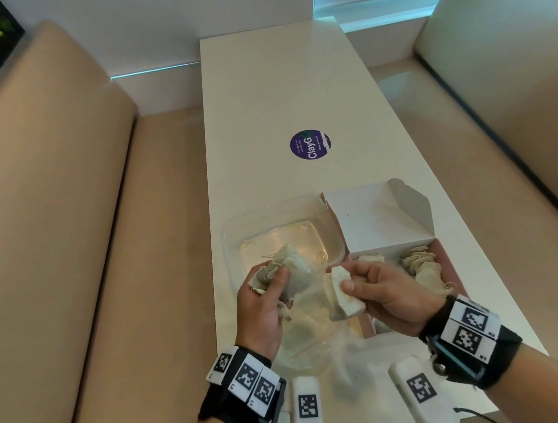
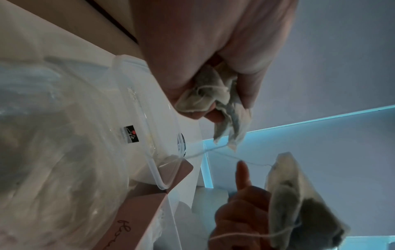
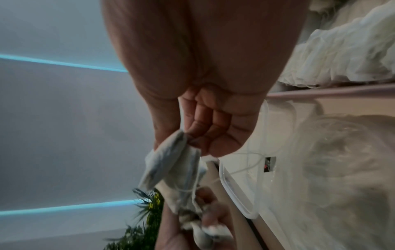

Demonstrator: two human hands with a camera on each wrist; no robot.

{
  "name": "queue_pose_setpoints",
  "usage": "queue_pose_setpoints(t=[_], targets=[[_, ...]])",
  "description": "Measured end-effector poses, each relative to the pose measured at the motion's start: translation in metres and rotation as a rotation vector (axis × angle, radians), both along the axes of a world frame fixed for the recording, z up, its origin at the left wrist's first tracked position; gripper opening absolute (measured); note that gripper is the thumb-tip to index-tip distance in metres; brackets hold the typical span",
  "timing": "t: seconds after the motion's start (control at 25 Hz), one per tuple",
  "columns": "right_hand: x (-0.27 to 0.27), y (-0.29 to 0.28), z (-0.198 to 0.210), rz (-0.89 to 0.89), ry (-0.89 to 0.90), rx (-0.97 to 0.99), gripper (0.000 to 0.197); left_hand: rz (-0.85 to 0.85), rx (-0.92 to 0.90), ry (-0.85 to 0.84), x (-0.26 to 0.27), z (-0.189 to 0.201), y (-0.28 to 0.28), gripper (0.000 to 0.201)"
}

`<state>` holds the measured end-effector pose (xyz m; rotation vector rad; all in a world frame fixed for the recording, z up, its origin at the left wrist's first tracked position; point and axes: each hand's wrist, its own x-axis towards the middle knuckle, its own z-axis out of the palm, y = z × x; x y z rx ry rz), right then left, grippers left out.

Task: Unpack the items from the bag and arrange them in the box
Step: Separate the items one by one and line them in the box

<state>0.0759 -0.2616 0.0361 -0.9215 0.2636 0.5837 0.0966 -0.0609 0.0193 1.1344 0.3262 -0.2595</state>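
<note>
My left hand [image 1: 272, 293] grips a crumpled bunch of beige tea bags [image 1: 290, 267] above the near edge of a clear plastic container [image 1: 273, 224]. My right hand [image 1: 358, 278] pinches two or three flat tea bags [image 1: 341, 296] between thumb and fingers, just left of the pink box [image 1: 451, 270]. Several tea bags [image 1: 419, 262] lie in that box. A clear plastic bag [image 1: 310, 344] lies crumpled on the table under both hands. In the left wrist view a thin thread [image 2: 252, 162] runs between the bunch [image 2: 210, 94] and the right hand's tea bag [image 2: 299, 201].
The box's white lid [image 1: 374, 216] stands open behind it, against the container's right side. A round purple sticker [image 1: 310, 144] sits mid-table on the white table [image 1: 276, 101]. Beige benches [image 1: 66, 233] flank the table on both sides.
</note>
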Motion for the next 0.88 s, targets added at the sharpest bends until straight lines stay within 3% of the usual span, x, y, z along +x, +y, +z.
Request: queue_pose_setpoints(t=[0.24,0.4,0.48,0.56,0.72,0.88], targets=[[0.005,0.026,-0.005,0.019,-0.02,-0.205,0.048,-0.052,-0.013,-0.024,-0.004,0.001,-0.012,0.037],[0.003,0.022,-0.003,-0.016,-0.038,-0.318,0.053,0.03,-0.055,0.032,0.0,0.006,-0.006,0.008],[0.0,0.013,0.002,0.027,-0.081,-0.387,0.049,0.091,-0.059,0.056,0.003,0.004,0.002,0.007],[-0.002,0.001,0.012,0.153,-0.196,-0.51,0.037,0.088,-0.003,0.085,0.007,0.003,0.009,0.007],[0.001,-0.007,0.04,0.542,-0.392,-0.672,0.005,-0.097,0.189,0.107,0.005,0.0,0.012,0.014],[0.012,-0.001,0.045,0.727,-0.482,-0.891,0.013,-0.312,0.269,0.086,-0.002,0.001,0.003,0.019]])
